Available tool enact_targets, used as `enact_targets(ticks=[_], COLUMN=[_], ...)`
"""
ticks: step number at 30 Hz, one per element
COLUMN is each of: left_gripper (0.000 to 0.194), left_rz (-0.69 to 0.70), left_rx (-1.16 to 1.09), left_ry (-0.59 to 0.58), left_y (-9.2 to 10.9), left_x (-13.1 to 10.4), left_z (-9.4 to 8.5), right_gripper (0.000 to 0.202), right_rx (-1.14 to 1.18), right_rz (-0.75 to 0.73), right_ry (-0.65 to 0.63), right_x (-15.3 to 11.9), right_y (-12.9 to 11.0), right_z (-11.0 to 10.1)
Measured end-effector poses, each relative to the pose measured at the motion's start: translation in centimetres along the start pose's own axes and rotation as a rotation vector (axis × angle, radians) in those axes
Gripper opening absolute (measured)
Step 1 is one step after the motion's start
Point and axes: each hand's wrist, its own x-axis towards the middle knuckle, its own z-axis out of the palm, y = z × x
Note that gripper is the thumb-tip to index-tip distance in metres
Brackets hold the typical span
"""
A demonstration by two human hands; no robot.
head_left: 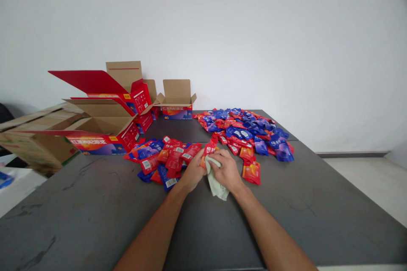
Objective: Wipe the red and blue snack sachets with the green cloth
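Near the middle of the dark table, my left hand [194, 172] is closed on the edge of a red pouch [210, 148], which points away from me. My right hand [227, 170] grips a pale green cloth [217, 186] and presses it against the lower part of that pouch; the cloth's end hangs down toward the table. To the left of my hands lies a small pile of red and blue pouches [174, 161]. A larger heap of similar pouches [244, 131] spreads out behind and to the right, with one red pouch [252, 172] at its near edge.
Open red printed boxes [98, 148] stand at the left, one behind another. A smaller open box [177, 112] sits at the back. Brown cartons [41, 144] are beyond the left edge of the table [286, 228]. A white wall rises behind.
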Motion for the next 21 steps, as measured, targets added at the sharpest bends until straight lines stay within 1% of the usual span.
enact_targets(ticks=[1, 3, 8, 10, 12, 14, 17, 19, 21], left_gripper=[0.077, 0.077, 0.072, 0.071, 0.071, 0.07, 0.07, 0.068, 0.064], left_rz=[-0.005, 0.002, 0.071, 0.095, 0.114, 0.117, 0.085, 0.058, 0.039], left_rx=[0.011, 0.048, 0.243, 0.279, 0.257, 0.202, 0.097, 0.012, -0.085], left_ry=[0.002, -0.017, -0.109, -0.113, -0.086, -0.037, 0.03, 0.062, 0.1], left_y=[-0.1, -0.2, -0.4, -0.4, -0.4, -0.3, -0.2, -0.3, -0.3], left_x=[0.1, 0.1, 0.2, 0.1, 0.1, 0.1, 0.2, 0.3, 0.5], left_z=[-0.2, -0.4, 0.0, 0.2, 0.2, 0.0, -0.5, -0.6, -0.5], right_gripper=[0.024, 0.024, 0.024, 0.025, 0.025, 0.026, 0.027, 0.028, 0.028], right_rx=[0.002, -0.007, -0.082, -0.095, -0.077, -0.041, 0.008, 0.033, 0.052], right_rz=[-0.011, 0.004, 0.151, 0.165, 0.134, 0.068, -0.027, -0.028, 0.019], right_ry=[-0.02, 0.01, 0.268, 0.309, 0.267, 0.149, -0.039, -0.079, -0.039], right_x=[-0.1, -0.1, 0.7, 0.8, 0.7, 0.4, -0.1, -0.2, -0.2], right_y=[-0.2, -0.4, 0.1, 0.3, 0.3, 0.0, -0.7, -1.0, -1.0], right_z=[0.2, 0.2, -1.1, -1.4, -1.3, -0.7, 0.3, 0.7, 0.7])
